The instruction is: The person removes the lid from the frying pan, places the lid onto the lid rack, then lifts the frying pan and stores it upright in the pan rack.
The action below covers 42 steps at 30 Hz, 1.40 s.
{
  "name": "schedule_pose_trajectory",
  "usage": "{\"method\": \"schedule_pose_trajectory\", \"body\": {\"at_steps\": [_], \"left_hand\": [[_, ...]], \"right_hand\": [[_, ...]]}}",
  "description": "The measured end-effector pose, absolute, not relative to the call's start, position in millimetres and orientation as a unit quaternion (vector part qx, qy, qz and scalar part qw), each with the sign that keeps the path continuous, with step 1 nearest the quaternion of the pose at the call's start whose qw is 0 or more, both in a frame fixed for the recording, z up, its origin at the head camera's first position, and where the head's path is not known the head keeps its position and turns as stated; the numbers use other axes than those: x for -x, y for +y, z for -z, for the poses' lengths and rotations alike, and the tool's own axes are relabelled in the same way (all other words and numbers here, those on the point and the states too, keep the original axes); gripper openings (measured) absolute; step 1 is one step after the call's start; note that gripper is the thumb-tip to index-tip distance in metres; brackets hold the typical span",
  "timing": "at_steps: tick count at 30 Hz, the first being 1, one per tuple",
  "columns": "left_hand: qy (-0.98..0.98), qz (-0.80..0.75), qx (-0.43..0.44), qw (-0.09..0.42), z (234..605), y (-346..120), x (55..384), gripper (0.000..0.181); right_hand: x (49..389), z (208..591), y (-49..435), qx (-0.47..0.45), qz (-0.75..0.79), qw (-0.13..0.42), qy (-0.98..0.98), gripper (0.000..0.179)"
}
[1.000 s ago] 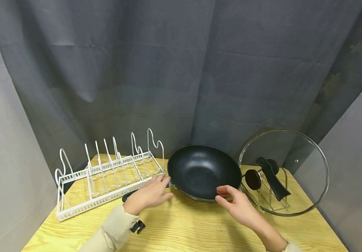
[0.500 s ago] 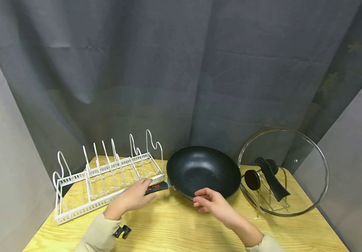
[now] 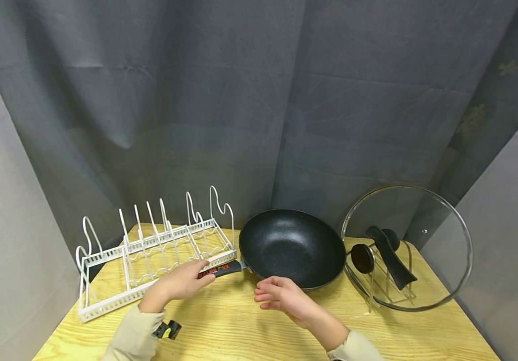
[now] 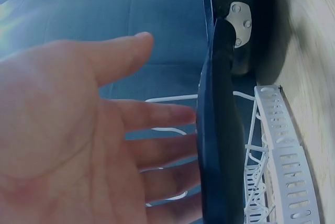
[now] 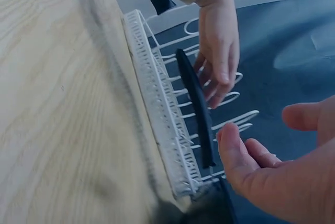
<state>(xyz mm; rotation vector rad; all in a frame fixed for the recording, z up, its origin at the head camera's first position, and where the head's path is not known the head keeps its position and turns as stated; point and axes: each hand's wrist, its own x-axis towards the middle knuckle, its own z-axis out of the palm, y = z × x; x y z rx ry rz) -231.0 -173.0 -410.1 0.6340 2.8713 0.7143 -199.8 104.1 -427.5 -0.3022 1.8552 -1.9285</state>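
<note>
A black frying pan, deep like a wok, sits on the table with its black handle pointing left along the rack's front. My left hand is over the handle's outer end. In the left wrist view its fingers reach to the handle, thumb apart; whether they touch it I cannot tell. Nothing is in my right hand, whose fingers are loosely bent just in front of the pan's near rim. The right wrist view has both hands beside the handle.
Left of the pan stands a white wire rack with upright dividers. On the right a glass lid with a black handle leans upright in a small wire stand. A grey curtain hangs behind the wooden table.
Both hands have moved left: the left hand along the handle toward its outer end, the right hand from the pan's right side to its front. The pan, rack and lid look about the same.
</note>
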Motion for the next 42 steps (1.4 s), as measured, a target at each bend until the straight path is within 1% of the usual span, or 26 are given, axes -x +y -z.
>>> {"method": "schedule_pose_trajectory", "body": {"at_steps": [4,7,11,17,20,25,27,32,35,42], "left_hand": [[0.945,-0.235,-0.22,0.055,411.6,-176.1,234.0,0.039],[0.946,-0.23,-0.223,0.053,413.8,-177.5,236.6,0.034],[0.948,-0.226,-0.218,0.056,414.6,-178.4,239.2,0.031],[0.943,-0.239,-0.222,0.063,412.9,-179.8,240.7,0.022],[0.94,-0.243,-0.23,0.063,413.6,-180.7,241.9,0.022],[0.943,-0.241,-0.225,0.05,416.9,-181.4,245.4,0.024],[0.944,-0.244,-0.219,0.047,418.3,-181.2,247.0,0.025],[0.94,-0.257,-0.218,0.047,421.6,-181.0,251.7,0.026],[0.941,-0.256,-0.219,0.043,424.4,-181.4,253.8,0.026],[0.945,-0.253,-0.206,0.028,431.5,-181.3,255.8,0.032]], "right_hand": [[205.1,435.9,91.5,0.096,0.709,0.234,0.658,0.038],[209.1,442.6,83.1,0.085,0.723,0.242,0.642,0.035],[213.7,450.0,73.3,0.062,0.737,0.249,0.626,0.032],[220.2,459.1,57.0,0.014,0.754,0.253,0.607,0.039],[223.5,464.4,48.4,-0.01,0.765,0.25,0.593,0.04],[229.5,471.7,38.1,-0.041,0.782,0.243,0.573,0.035],[232.6,474.1,35.5,-0.048,0.788,0.237,0.566,0.036],[240.3,479.0,29.8,-0.061,0.808,0.223,0.542,0.05],[244.1,481.3,25.4,-0.068,0.821,0.219,0.523,0.054],[252.6,485.1,12.3,-0.089,0.847,0.219,0.477,0.045]]}}
